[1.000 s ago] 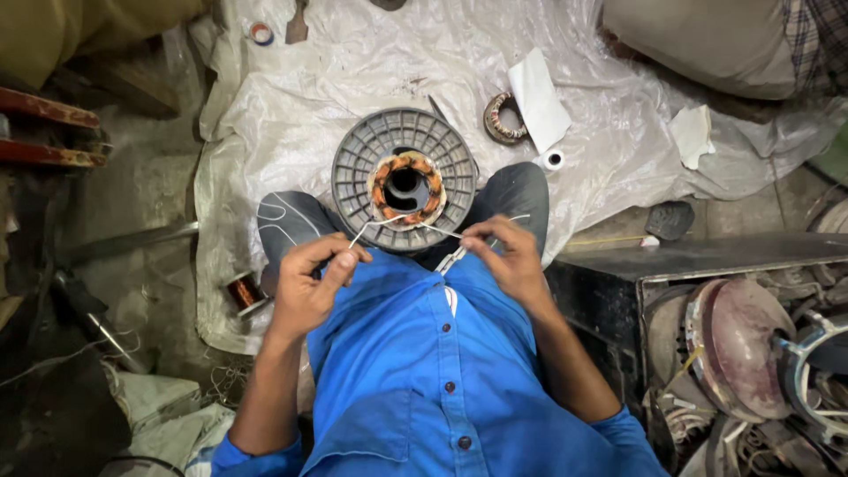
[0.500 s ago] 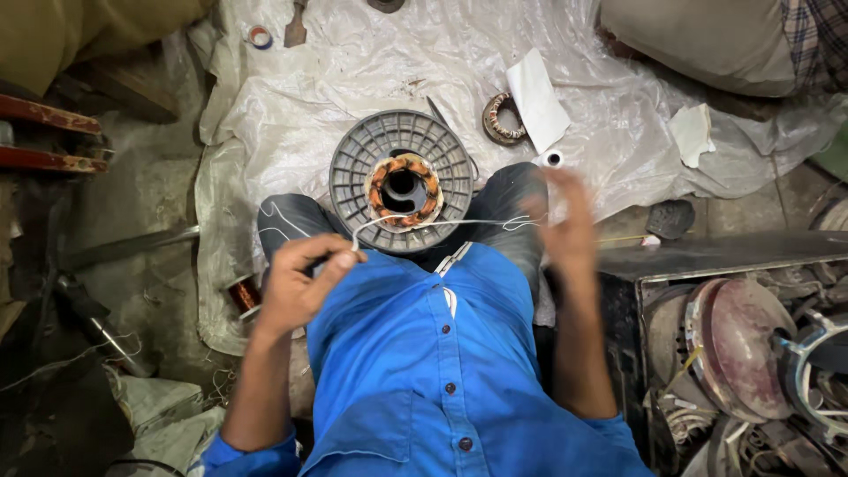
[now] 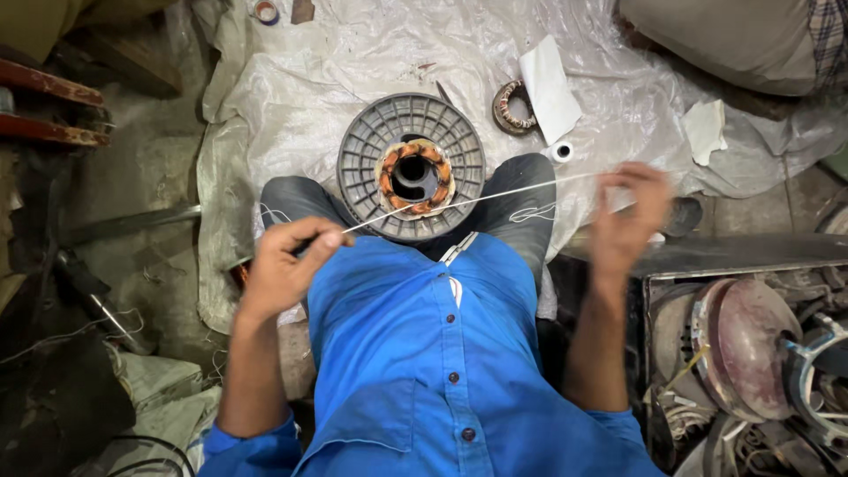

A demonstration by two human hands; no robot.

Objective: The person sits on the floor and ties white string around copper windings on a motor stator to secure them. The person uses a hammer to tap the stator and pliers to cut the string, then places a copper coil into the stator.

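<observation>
Head view looks straight down on a seated person in a blue shirt, and the important relation is the thin white string stretched between the two hands. Its long axis runs from the left hand up and across to the right hand, so it lies almost level with a small rise toward the right hand. The left hand is closed, the fingertips pinching one end of the string just above the person's chest. The right hand is blurred; its fingers look curled around the other end, but I cannot tell exactly how firm the grip is. Both hands are about equally near to the string, each one at its own end, and they are well apart from each other.

Between the hands, just beyond the string, a round grey motor housing rests between the person's knees. It is of ribbed metal, with radial fins around the rim. In its centre sits a stator with copper-coloured windings and pale insulation around a dark round hole. The string passes over the near edge of this housing; whether it touches the metal I cannot tell.

Further from the hands, on the crinkled white plastic sheet that covers the floor, lie a smaller wound ring, a folded white paper and a small white spool.
</observation>
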